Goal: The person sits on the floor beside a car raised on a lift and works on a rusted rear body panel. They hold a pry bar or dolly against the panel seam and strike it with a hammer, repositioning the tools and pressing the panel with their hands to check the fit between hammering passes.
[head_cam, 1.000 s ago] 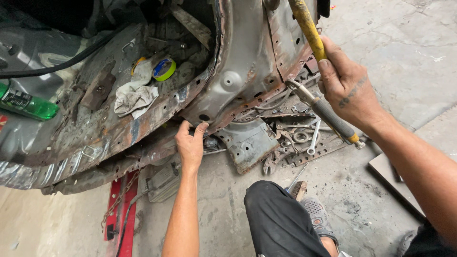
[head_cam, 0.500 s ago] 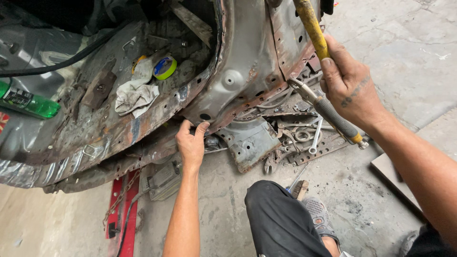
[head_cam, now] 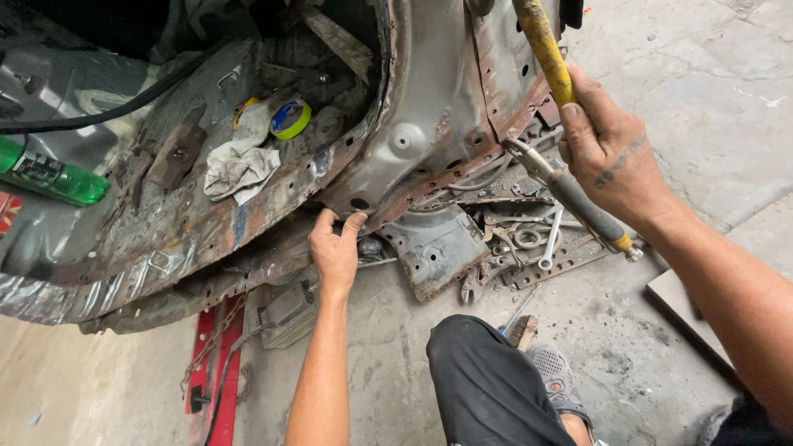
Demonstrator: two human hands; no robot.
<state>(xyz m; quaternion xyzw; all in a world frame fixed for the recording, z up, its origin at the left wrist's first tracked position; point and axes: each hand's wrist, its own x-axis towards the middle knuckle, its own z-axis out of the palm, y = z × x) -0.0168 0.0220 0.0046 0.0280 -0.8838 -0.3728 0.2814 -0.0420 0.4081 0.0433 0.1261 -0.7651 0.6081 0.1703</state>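
Right hand point(head_cam: 607, 153) clenched on yellow-handled hammer point(head_cam: 543, 45), handle running up and away. Left hand point(head_cam: 334, 252) pinches rusted panel edge point(head_cam: 376, 216), low and left of the hammer; left hand nearer.

Even, soft daylight, fairly bright; no hard shadows. Concrete floor point(head_cam: 702, 107) at upper right is brightest, slightly washed out. Car body interior point(head_cam: 99, 33) at upper left falls into deep shadow, detail lost there. Mild glare on the crinkled silver sheet point(head_cam: 49, 289) at lower left and the grey panel point(head_cam: 429, 99). Soft shadow under the panel edge around the left hand point(head_cam: 334, 252). Focus is sharp across the centre; right hand point(head_cam: 611, 157) crisp, no motion blur. Wide-angle stretch at the edges; right forearm looks enlarged.
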